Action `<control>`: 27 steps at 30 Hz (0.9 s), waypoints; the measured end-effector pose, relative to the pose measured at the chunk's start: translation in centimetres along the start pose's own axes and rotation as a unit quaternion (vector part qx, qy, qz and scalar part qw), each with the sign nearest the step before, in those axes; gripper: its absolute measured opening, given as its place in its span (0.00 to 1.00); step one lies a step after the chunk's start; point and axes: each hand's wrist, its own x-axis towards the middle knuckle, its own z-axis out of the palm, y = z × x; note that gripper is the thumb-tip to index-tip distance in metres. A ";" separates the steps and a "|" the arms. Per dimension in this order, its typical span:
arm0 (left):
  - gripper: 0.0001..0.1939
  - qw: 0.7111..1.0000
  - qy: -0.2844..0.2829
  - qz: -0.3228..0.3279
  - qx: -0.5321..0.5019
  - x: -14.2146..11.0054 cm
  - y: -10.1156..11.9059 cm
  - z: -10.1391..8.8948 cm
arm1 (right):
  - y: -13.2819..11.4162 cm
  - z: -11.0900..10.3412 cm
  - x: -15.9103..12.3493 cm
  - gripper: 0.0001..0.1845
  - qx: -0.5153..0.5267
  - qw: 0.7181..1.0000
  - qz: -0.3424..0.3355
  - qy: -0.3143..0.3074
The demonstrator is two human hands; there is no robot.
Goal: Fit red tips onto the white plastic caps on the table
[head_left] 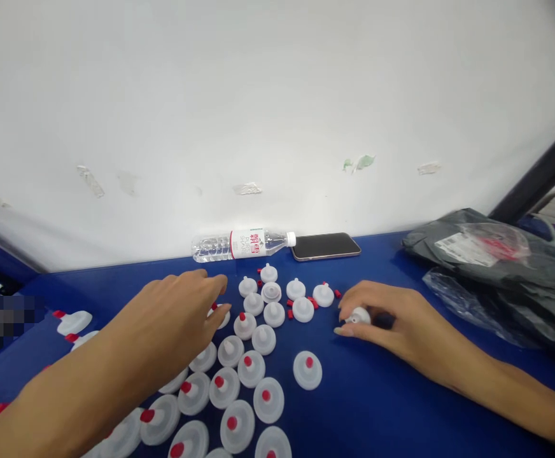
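Observation:
My right hand (382, 315) is closed round a small white plastic piece (359, 315), held between thumb and fingers just above the blue table (349, 394). It resembles the nozzled discs nearby, though the fingers hide much of it. My left hand (194, 312) reaches over the left of the group, thumb and index finger apart. Its thumb is beside a white disc with a red cap (223, 318), partly covered by the hand. Many round white discs lie about, some with red caps, like the lone disc (307, 375); others show bare nozzles, like the disc (264, 340).
A clear water bottle (220, 246) lies along the white wall (277, 114), next to a dark phone (326, 246). Loose red caps (312, 301) lie among the farther discs. Black plastic bags (487, 261) fill the right side. More red-capped discs (74, 322) lie at far left.

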 end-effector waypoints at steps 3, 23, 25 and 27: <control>0.16 0.999 0.011 -0.016 0.043 -0.1 0.8 -0.8 | -0.1 0.4 -0.1 0.12 -0.012 1.000 -0.017 0.005; 0.16 0.974 0.168 0.141 -0.057 -1.2 4.9 -2.9 | 1.7 -0.1 1.2 0.13 -0.101 0.993 -0.023 0.054; 0.16 0.971 0.178 0.151 -0.057 -1.3 5.2 -3.0 | 1.4 -0.3 1.1 0.12 -0.087 0.995 -0.013 0.051; 0.16 0.968 0.187 0.156 -0.060 -1.5 5.4 -3.2 | 1.0 -0.6 1.0 0.13 -0.040 0.998 0.010 0.055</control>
